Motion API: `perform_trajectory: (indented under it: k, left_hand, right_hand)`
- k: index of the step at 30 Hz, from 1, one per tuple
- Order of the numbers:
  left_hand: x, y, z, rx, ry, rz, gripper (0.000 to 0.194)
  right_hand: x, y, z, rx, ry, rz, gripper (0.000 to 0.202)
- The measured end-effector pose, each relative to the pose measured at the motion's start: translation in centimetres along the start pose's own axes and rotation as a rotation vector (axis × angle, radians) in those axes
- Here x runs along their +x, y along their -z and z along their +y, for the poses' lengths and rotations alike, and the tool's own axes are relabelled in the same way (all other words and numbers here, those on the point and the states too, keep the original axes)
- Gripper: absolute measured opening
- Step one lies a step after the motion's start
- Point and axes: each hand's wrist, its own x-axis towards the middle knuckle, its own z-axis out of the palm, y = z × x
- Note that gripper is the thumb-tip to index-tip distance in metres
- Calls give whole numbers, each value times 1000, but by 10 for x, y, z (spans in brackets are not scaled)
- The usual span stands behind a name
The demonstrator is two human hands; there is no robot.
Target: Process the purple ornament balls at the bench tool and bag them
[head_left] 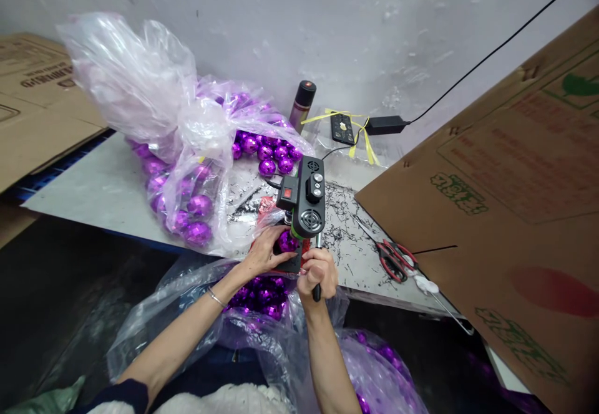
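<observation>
Snugly, the purple ball sits within the left hand's grip.

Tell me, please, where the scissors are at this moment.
In the head view, the red-and-black scissors lie on the right part of the table, to the right of the black machine and beside the large cardboard box.

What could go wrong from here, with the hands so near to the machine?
The left hand holds a ball at the machine, so it might get pinched if the right hand moves the lever. The round ball might slip. The scissors, near the table's edge, could get knocked off.
</observation>
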Motion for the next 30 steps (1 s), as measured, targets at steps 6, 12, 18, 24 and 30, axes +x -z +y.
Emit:
perform_trajectory:
  k: [6,12,18,24,30]
  left_hand:
    - [0,-2,-3,-20,-16,18,63]
    - [1,0,-2,-29,-22,-1,64]
    - [2,-1,-3,-30,-51,27,62]
    - [1,-4,-5,-25,-41,29,60]
    - [3,-3,-4,-50,-48,30,64]
  right_hand:
    - [-2,-1,1,-10,1,8,39]
    - [-3,-2,2,-2,8,16,38]
    - [-6,-4,5,10,5,26,36]
    - [-18,-8,18,-18,142,-4,32]
    - [1,3,-1,-17,8,-22,35]
